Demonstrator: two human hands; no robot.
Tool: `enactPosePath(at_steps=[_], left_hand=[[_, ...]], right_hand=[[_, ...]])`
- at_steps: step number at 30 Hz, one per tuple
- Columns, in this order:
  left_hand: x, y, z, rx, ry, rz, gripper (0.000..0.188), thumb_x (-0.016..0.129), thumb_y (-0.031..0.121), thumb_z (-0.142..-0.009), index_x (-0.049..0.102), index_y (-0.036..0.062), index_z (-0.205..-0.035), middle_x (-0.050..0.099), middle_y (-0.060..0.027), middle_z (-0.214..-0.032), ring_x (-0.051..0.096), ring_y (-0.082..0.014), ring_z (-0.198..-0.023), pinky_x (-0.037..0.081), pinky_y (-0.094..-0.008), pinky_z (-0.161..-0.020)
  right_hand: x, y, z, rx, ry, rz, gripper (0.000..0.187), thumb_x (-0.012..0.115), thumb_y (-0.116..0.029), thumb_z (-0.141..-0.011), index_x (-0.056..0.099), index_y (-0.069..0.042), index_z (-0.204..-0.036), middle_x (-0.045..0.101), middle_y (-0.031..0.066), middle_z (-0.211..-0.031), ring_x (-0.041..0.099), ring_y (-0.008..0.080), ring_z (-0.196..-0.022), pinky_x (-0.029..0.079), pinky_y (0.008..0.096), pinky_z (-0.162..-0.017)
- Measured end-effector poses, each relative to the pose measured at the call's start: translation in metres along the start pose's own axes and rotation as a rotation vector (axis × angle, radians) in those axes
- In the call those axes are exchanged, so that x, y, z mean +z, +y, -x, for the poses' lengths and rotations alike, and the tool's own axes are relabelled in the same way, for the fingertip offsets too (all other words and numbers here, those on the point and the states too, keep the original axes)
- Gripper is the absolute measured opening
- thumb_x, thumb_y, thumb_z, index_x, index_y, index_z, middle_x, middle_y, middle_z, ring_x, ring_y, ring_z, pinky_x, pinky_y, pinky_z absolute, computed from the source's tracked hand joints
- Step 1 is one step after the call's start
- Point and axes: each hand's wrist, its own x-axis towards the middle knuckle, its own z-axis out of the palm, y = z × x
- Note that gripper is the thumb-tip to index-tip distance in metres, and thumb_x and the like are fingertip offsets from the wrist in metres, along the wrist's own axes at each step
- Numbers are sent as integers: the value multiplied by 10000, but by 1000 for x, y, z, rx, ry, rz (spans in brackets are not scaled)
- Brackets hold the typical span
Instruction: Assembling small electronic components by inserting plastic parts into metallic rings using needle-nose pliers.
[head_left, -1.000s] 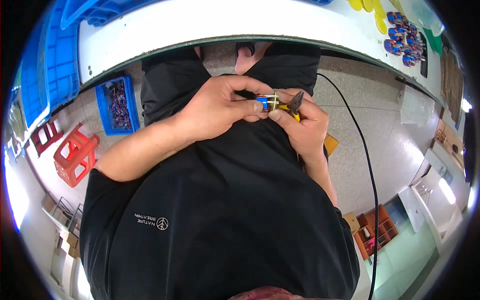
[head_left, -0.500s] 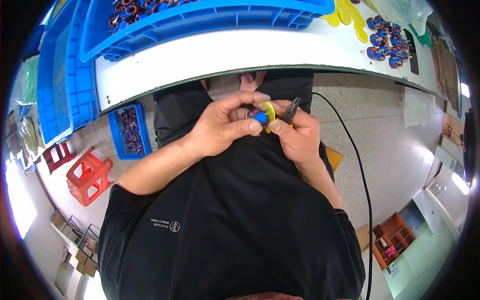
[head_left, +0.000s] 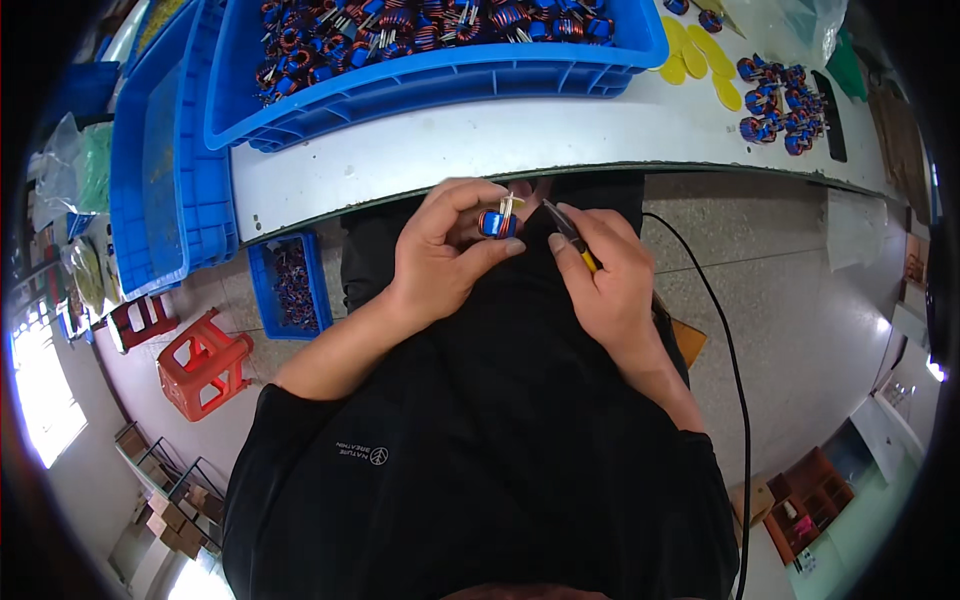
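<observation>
My left hand is closed on a small toroidal coil, with a blue core and copper-coloured winding, pinched between thumb and fingers. Pale metal leads stick up from the coil, and a thin yellow piece, seen nearly edge-on, lies against them. To the right of the coil and apart from it, my right hand is wrapped round pliers with dark jaws and a yellow-and-black handle. The jaw tips point up and left; whether they are parted I cannot make out.
A blue crate full of similar coils stands on the white table. Yellow discs and a cluster of coils lie at the right. Below the table sits a smaller blue bin, near a red stool.
My right hand and the pliers have drawn away from the coil. The coil has turned in my left hand, showing its leads upright. The whole view has shifted, revealing more of the crate.
</observation>
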Motion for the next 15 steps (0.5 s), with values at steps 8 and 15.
enactPosePath(at_steps=[8,15], left_hand=[[-8,10,-6,392,-11,-805,469,865,-71,-741,743,65,-1174,623,-79,-1150,601,-179,-832,508,-275,-696],[-11,8,-4,470,-80,-897,445,885,-50,-752,748,56,-1161,637,-108,-1139,625,-198,-895,510,-272,-711]], right_hand=[[-4,0,-11,38,-211,60,264,719,-35,-910,752,-5,-1170,688,112,-946,646,278,-803,512,343,-727],[-9,-2,-12,-37,-296,257,192,716,-45,-901,749,-5,-1086,656,116,-896,614,308,-757,499,400,-699]])
